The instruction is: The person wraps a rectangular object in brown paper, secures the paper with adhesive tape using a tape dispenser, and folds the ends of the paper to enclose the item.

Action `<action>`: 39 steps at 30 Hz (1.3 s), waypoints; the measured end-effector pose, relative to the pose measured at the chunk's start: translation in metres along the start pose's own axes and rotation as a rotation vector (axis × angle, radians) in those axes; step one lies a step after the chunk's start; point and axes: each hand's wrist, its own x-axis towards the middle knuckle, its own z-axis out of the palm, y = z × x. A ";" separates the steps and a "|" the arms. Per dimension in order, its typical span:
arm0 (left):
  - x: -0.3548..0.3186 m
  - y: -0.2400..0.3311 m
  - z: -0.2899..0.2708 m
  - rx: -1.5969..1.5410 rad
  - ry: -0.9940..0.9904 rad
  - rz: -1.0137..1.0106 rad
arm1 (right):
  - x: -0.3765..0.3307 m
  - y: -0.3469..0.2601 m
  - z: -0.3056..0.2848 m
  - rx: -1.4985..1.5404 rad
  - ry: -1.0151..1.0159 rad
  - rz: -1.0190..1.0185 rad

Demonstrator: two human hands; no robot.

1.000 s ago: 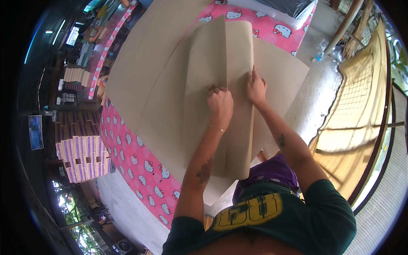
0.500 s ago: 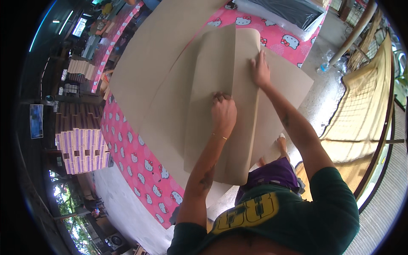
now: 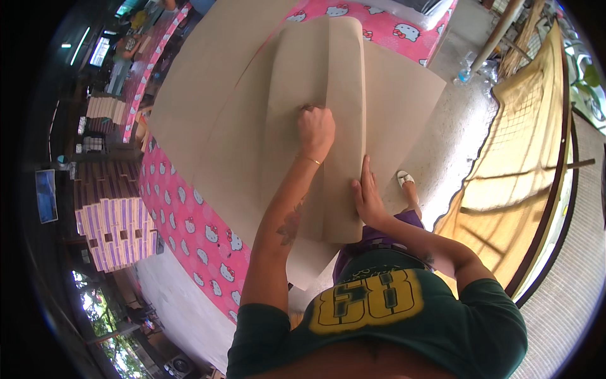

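Left fingers: curled into a fist, knuckles pressing down on the folded cardboard sheet (image 3: 315, 107); they grasp nothing.
Left hand (image 3: 315, 129): mid-sheet, on the crease line, a thin bracelet at the wrist.
Right fingers: stretched flat, released, lying along the sheet's right folded edge.
Right hand (image 3: 366, 199): nearer than the left hand, close to the sheet's near end.
Folded cardboard sheet: brown, long flap folded over, lying on a stack of flat cardboard (image 3: 208, 82) across the table.
Table cover (image 3: 189, 221): pink with cartoon cat print, showing left and far.
Far left: stacked purple-and-white boxes (image 3: 110, 221).
Right: a yellow net screen (image 3: 524, 145).
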 end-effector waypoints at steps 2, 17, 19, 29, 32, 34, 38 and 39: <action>0.001 0.002 -0.003 -0.027 -0.029 -0.036 | 0.004 0.000 -0.001 -0.061 0.014 -0.001; -0.008 -0.001 0.002 -0.026 -0.001 -0.066 | 0.097 -0.012 -0.016 -0.383 0.097 0.204; -0.007 0.000 0.003 -0.044 0.020 -0.060 | 0.115 -0.014 -0.022 -0.471 0.196 0.120; 0.008 0.006 0.000 -0.036 0.011 -0.142 | 0.173 -0.029 -0.055 -0.948 -0.141 -0.380; 0.007 0.000 -0.001 -0.006 -0.049 -0.163 | 0.179 -0.051 -0.063 -1.005 -0.343 -0.374; 0.011 -0.002 0.000 -0.031 -0.063 -0.210 | 0.187 -0.046 -0.068 -1.043 -0.361 -0.471; 0.029 0.006 -0.011 -0.207 -0.055 -0.313 | 0.207 -0.016 -0.073 -0.901 -0.428 -0.577; 0.030 0.002 -0.018 -0.245 -0.050 -0.341 | 0.210 -0.017 -0.072 -0.884 -0.442 -0.589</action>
